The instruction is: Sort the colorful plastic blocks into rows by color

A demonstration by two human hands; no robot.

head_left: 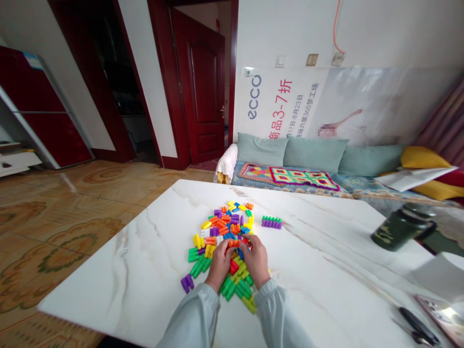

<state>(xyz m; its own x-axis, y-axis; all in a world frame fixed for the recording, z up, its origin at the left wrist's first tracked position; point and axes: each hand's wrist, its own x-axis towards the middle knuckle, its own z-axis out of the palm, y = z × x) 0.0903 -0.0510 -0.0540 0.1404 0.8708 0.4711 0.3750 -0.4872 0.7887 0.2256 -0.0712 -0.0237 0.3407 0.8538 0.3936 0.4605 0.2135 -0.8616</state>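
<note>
Both my hands work in a loose pile of coloured plastic building blocks, made of short rounded tubes joined side by side. My left hand has its fingers closed around an orange building block. Opposite it, my right hand is closed, its fingertips at a red building block beside the orange one; the fingers partly hide both. Under the hands lie another red block and several green blocks. To the right of the pile, a green and purple row of joined blocks stands apart.
The pile rests on a white marble-patterned table. A purple block lies at its left edge. On the right are a dark green flask, a black-handled tool and a phone. Behind the table is a cushioned sofa.
</note>
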